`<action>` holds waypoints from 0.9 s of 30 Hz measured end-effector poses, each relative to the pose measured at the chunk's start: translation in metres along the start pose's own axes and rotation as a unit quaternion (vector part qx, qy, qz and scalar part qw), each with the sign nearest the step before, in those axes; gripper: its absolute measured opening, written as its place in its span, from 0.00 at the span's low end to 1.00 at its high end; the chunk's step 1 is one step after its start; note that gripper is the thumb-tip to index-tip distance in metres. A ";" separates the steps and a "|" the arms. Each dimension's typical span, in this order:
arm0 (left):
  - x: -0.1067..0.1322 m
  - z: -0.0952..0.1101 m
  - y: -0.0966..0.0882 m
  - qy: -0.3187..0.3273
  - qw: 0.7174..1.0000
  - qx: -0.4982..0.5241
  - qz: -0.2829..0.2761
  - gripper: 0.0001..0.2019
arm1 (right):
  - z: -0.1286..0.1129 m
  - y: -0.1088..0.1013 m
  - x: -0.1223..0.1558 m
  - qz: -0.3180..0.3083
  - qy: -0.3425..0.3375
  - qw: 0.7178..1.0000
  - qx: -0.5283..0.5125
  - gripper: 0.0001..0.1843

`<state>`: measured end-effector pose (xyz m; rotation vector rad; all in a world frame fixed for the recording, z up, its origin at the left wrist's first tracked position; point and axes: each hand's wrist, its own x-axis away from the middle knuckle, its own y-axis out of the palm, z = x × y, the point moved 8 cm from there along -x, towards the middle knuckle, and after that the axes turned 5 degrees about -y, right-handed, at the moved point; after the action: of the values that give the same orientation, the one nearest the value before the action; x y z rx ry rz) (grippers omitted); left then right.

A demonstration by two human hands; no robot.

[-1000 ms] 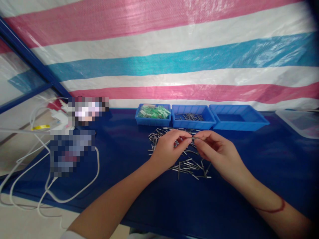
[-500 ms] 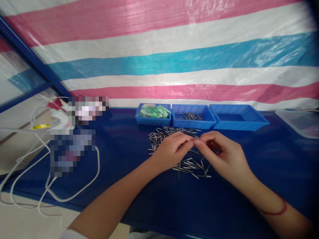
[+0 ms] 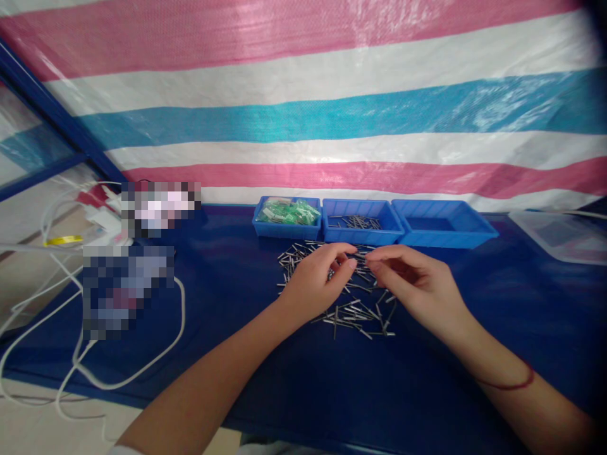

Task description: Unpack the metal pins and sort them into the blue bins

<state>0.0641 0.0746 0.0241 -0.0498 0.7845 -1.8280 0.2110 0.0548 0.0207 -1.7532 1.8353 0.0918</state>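
Observation:
Over a loose heap of thin metal rods like blind rivets (image 3: 351,314), both my hands face each other. My left hand (image 3: 320,278) is open, with a gap between thumb and forefinger and nothing visible between their tips. A short way to its right, my right hand (image 3: 417,275) has thumb and forefinger pinched together. Whatever that pinch holds is too small and hidden to make out. More rivets lie behind and beneath the hands, partly covered by them. Behind the heap, the middle blue bin (image 3: 363,237) contains several similar rivets.
Left of the middle bin, a blue bin (image 3: 284,232) holds green-and-clear plastic packets (image 3: 291,212). Another blue bin (image 3: 446,239) stands on the right, beside a clear plastic container (image 3: 559,240). White cables (image 3: 183,316) and blurred-out items lie on the blue table's (image 3: 303,392) left side.
My fingertips, touching half a second ago, have come apart. My left hand's thumb and forefinger have opened, while the right hand keeps its pinch. The whole view has shifted slightly.

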 end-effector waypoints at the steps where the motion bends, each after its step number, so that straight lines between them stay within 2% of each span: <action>1: 0.000 -0.002 -0.001 -0.009 1.000 0.006 0.009 0.12 | 0.002 -0.006 -0.002 0.024 -0.005 0.999 0.023 0.06; 3: 0.000 -0.005 -0.002 -0.020 1.000 0.009 0.016 0.13 | 0.008 -0.017 -0.009 0.063 -0.021 0.994 0.088 0.08; 5: -0.001 -0.007 -0.001 -0.022 1.000 0.000 0.014 0.12 | 0.015 -0.023 -0.019 0.074 -0.044 0.983 0.161 0.12; 8: -0.002 -0.010 0.000 -0.012 0.999 -0.027 0.012 0.11 | 0.027 -0.024 -0.032 0.052 -0.063 0.971 0.227 0.21; 11: -0.003 -0.008 0.000 0.022 0.997 -0.075 -0.005 0.09 | 0.033 -0.023 -0.035 0.031 -0.058 0.970 0.232 0.26; 17: 0.001 -0.001 0.014 0.105 0.966 -0.219 -0.090 0.09 | 0.022 -0.021 -0.021 0.022 -0.045 0.978 0.204 0.22; 22: 0.006 -0.001 0.029 0.104 0.940 -0.307 -0.107 0.10 | 0.010 -0.010 -0.013 -0.003 -0.060 0.979 0.194 0.19; 27: 0.008 0.000 0.033 0.102 0.931 -0.334 -0.106 0.08 | -0.003 0.000 -0.006 -0.033 -0.079 0.977 0.194 0.16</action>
<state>0.0886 0.0617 0.0038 -0.4023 1.5763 -1.6987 0.2095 0.0590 0.0256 -1.4856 1.5568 -0.1414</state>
